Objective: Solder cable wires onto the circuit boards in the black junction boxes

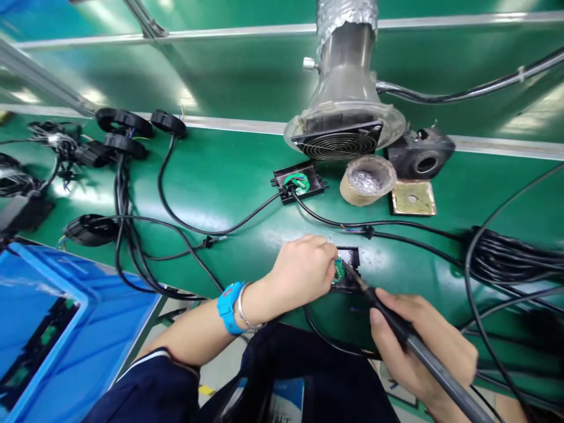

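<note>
A soldering iron point(408, 332) is gripped in my right hand point(427, 341), its tip pointing up and left. That tip reaches a small green circuit board point(339, 269) in an open black housing point(351, 257) on the bench. My left hand point(304, 267) is closed at the board's left edge; the fingers hide whatever they pinch. Farther back lies a second open black housing point(314, 176) with a green board point(297, 183) inside and black cables attached.
A fume extractor point(346, 117) hangs behind a tub of silvery material point(365, 182). Right of it are a yellowish sponge point(413, 198) and black iron holder point(423, 154). Coiled cables point(511, 258) lie right; black round parts point(123, 123) and a blue bin point(110, 311) are left.
</note>
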Available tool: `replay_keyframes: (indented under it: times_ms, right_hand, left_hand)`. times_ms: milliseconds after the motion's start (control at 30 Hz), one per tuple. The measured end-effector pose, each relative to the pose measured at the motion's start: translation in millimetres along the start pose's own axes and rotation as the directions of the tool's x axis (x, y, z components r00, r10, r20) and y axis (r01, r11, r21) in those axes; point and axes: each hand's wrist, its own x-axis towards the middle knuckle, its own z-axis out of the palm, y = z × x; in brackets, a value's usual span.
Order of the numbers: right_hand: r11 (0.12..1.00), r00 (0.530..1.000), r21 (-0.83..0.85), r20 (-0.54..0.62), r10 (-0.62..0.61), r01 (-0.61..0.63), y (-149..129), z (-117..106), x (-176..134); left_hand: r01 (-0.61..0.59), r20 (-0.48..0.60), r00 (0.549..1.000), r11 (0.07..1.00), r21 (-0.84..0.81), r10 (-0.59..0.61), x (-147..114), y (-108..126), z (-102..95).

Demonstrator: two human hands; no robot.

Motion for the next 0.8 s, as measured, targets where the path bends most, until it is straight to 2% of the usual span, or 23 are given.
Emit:
replay_keyframes:
  times_ms: [400,633,800]
  right_hand:
    - [0.998,1.000,0.065,0.019,0.007,-0.008,0.5,-2.3,0.2]
    - [0.991,0.990,0.014,0.045,-0.133,0.132,-1.7,-0.2,-1.0]
    - [0.997,0.997,-0.012,-0.010,-0.073,0.073,0.0,-6.2,-4.9]
  left_hand:
    - [-0.023,-0.028,0.999,1.000,-0.005,0.023,-0.8,0.1,0.0]
    - [-0.007,-0.002,1.000,1.000,-0.007,0.007,-0.2,1.3,-1.9]
    - [0.005,0.003,1.000,1.000,-0.006,-0.005,-0.4,1.2,-2.0]
